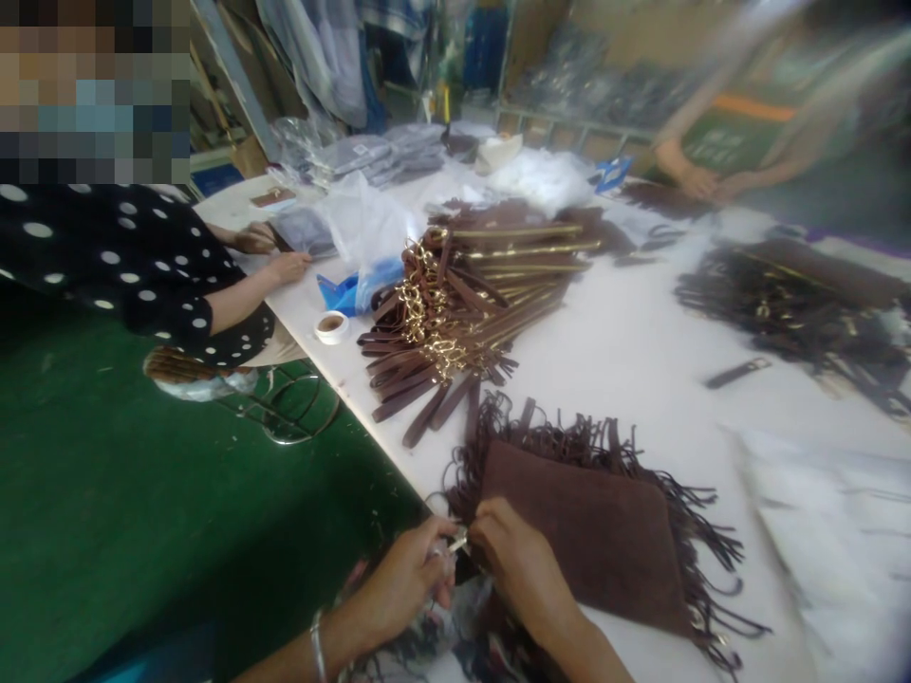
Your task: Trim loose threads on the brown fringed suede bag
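A brown suede fringed bag (604,531) lies on the white table (626,351) in front of me. At its near left corner my left hand (405,579) and my right hand (519,564) meet, both pinched on a small pale metal piece (457,544) at the bag's corner. A bangle sits on my left wrist. Just beyond the bag lies a heap of brown straps with gold clasps (455,304).
A person in a black polka-dot top (128,266) leans on the table's left side, hands by plastic bags (362,223). A tape roll (331,327) sits at the edge. Another person's hands (687,180) rest at the far right. More dark straps (797,304) lie right. Green floor (142,512) left.
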Available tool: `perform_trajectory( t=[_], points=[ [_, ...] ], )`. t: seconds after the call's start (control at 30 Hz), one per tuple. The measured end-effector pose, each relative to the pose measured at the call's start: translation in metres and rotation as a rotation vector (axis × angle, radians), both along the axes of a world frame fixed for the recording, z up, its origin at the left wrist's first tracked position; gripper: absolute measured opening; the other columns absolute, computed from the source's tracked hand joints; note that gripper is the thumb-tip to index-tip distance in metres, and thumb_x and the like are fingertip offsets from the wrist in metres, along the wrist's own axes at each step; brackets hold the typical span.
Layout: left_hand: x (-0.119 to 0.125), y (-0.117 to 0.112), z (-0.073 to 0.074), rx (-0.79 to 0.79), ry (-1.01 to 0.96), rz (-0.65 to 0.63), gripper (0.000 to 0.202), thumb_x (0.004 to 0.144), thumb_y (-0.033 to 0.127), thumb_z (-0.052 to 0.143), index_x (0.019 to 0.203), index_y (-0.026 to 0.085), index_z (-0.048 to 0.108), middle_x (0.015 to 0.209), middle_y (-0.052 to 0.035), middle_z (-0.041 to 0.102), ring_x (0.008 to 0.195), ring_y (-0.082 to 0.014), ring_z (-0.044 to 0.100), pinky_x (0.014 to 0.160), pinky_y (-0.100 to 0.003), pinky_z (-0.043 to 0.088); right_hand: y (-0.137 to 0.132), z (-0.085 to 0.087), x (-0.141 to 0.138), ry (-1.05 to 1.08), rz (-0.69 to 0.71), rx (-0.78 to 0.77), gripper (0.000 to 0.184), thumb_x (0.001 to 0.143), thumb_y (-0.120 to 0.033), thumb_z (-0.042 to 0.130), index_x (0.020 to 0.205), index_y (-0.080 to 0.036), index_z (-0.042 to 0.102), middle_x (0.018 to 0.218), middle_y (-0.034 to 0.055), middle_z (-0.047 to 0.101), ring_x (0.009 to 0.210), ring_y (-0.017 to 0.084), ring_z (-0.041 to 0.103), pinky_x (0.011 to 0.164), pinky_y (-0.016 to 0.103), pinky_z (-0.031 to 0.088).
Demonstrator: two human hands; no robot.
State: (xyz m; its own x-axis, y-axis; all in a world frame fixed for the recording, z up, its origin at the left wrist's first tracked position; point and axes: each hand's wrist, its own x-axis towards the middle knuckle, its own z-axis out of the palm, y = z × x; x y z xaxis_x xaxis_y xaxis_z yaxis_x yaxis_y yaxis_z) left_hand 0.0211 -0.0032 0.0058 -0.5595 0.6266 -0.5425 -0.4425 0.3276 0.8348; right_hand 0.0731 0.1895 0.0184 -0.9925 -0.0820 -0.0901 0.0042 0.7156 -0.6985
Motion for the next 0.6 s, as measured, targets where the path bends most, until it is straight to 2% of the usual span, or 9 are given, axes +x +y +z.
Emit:
perform_trajectory(
  t=[0.1,0.27,0.37,0.5,0.6],
  points=[
    [0.000,-0.002,0.000,-0.039,0.085,-0.037,0.036,0.088,0.023,0.044,0.124,0.018,0.048,0.081,-0.0012,0.064,0.064,-0.0159,0.064,0.053,-0.023,0.047,-0.002,-0.005,0.000,0.010,-0.003,0.036,0.014,0.095,-0.011,0.051,0.086,-0.020,0.058,0.096,0.0006,0.056,0.079,0.013,0.056,0.067,0.023,0.040],
    [0.002,0.003,-0.002,-0.121,0.184,-0.113,0.041,0.095,0.038,0.042,0.132,0.020,0.040,0.090,-0.0056,0.063,0.071,-0.0192,0.064,0.048,-0.023,0.044,-0.009,-0.010,0.000,0.029,0.022,0.049,0.013,0.095,-0.013,0.050,0.091,-0.021,0.059,0.097,0.0005,0.056,0.080,0.013,0.055,0.068,0.023,0.039],
    [0.003,0.009,-0.004,-0.147,0.263,-0.151,0.039,0.096,0.039,0.040,0.129,0.018,0.040,0.083,-0.0051,0.063,0.070,-0.0196,0.062,0.049,-0.024,0.042,-0.013,-0.012,0.003,0.031,0.045,0.059,0.015,0.095,-0.011,0.049,0.096,-0.021,0.060,0.097,0.0016,0.056,0.082,0.014,0.055,0.068,0.024,0.039],
    [0.002,0.018,-0.003,-0.104,0.320,-0.096,0.021,0.096,0.034,0.040,0.109,0.018,0.046,0.074,-0.0019,0.062,0.065,-0.0182,0.060,0.059,-0.028,0.044,-0.009,-0.002,0.008,0.004,0.047,-0.095,0.020,0.093,-0.007,0.045,0.096,-0.021,0.058,0.100,0.0021,0.056,0.091,0.016,0.055,0.075,0.025,0.041],
    [0.001,0.025,-0.002,-0.111,0.352,0.009,0.023,0.094,0.036,0.045,0.106,0.017,0.048,0.091,-0.0066,0.063,0.083,-0.0207,0.060,0.076,-0.031,0.046,-0.006,0.009,0.008,-0.024,0.057,-0.191,0.020,0.086,-0.010,0.057,0.101,-0.022,0.056,0.107,0.0022,0.055,0.100,0.018,0.053,0.084,0.027,0.041]
  ],
)
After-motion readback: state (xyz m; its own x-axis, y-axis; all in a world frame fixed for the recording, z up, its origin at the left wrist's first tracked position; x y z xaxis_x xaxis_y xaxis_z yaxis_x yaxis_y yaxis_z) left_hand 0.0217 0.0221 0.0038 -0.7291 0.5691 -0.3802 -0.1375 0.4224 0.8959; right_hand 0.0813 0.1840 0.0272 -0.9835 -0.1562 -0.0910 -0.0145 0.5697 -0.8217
